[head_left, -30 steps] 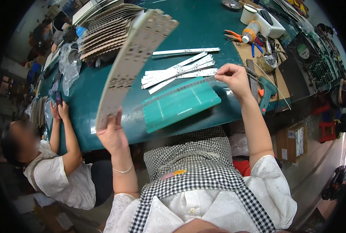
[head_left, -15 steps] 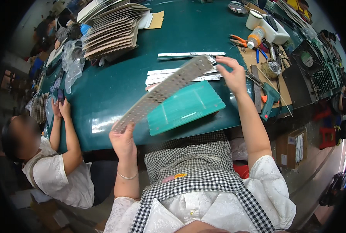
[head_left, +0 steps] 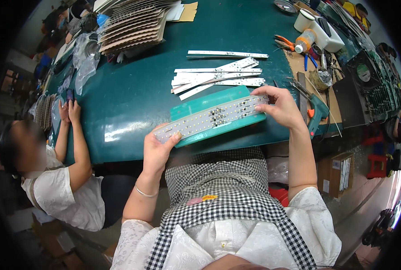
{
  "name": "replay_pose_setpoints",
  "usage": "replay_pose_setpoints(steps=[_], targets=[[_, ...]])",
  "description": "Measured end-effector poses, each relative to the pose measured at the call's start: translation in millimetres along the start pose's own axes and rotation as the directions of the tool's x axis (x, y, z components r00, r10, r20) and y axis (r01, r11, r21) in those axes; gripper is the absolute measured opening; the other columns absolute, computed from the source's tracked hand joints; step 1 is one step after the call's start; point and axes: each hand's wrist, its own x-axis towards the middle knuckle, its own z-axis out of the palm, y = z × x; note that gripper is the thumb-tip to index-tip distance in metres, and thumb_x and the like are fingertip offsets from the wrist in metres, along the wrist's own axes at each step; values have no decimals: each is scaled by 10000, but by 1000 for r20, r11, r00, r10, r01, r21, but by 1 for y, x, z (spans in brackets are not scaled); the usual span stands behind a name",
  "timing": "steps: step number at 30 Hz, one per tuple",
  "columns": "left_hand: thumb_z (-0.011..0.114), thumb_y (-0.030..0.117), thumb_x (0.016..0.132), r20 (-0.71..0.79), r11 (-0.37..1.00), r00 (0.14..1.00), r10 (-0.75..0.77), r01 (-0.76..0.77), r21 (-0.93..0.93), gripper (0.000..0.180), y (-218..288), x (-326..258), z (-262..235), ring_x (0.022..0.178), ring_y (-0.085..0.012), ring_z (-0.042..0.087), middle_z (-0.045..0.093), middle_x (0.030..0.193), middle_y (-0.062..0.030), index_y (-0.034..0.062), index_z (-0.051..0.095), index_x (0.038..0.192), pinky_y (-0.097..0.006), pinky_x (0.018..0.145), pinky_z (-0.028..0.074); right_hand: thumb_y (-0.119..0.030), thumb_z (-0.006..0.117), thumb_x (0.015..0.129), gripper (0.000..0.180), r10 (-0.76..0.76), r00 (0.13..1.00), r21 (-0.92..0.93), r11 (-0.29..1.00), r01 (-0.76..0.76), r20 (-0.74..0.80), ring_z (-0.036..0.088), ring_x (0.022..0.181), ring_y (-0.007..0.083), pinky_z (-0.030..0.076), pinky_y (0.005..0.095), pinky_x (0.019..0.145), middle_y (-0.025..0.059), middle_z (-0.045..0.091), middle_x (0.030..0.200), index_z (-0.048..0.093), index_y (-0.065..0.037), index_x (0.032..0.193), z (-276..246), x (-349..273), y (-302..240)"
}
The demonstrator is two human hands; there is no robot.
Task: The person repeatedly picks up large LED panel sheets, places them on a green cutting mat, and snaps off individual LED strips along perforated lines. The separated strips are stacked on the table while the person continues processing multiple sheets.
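Note:
I hold a long white panel studded with small light dots (head_left: 211,118) flat over a teal rectangular tray (head_left: 218,114) at the near edge of the green table (head_left: 133,99). My left hand (head_left: 157,150) grips the panel's left end. My right hand (head_left: 279,105) pinches its right end, fingers over the tray's corner. Behind the tray lies a loose pile of narrow white strips (head_left: 216,76).
A stack of brown perforated panels (head_left: 130,24) sits at the far left. A teal power screwdriver (head_left: 317,112), orange pliers (head_left: 285,42), a glue bottle (head_left: 304,40) and a white box (head_left: 322,31) lie on the right. Another person (head_left: 56,180) sits at the left, holding a phone (head_left: 70,95).
The panel swung down from upright at the left, turned over so its dotted face shows, and now lies along the teal tray with a hand on each end.

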Motion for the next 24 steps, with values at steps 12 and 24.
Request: replay_pose_setpoints(steps=[12,24], targets=[[748,90,756,-69,949,969,238,-216,229,358,1,5,-5,1052,-193,526,618,1113,-96,-14,636,1080,-322,943,390,12,780,649,313,-78,997,-139,987,80,21,609,711,121,488,269,675,61,693,826,677,-2,944,-11,1,-4],[755,-1,726,79,741,920,384,-359,568,149,17,7,7,657,-121,656,701,728,-91,-21,698,863,-247,614,504,-39,777,653,246,-336,938,-261,916,304,-84,672,696,267,522,327,624,146,664,767,647,-10,860,-6,-10,2]])
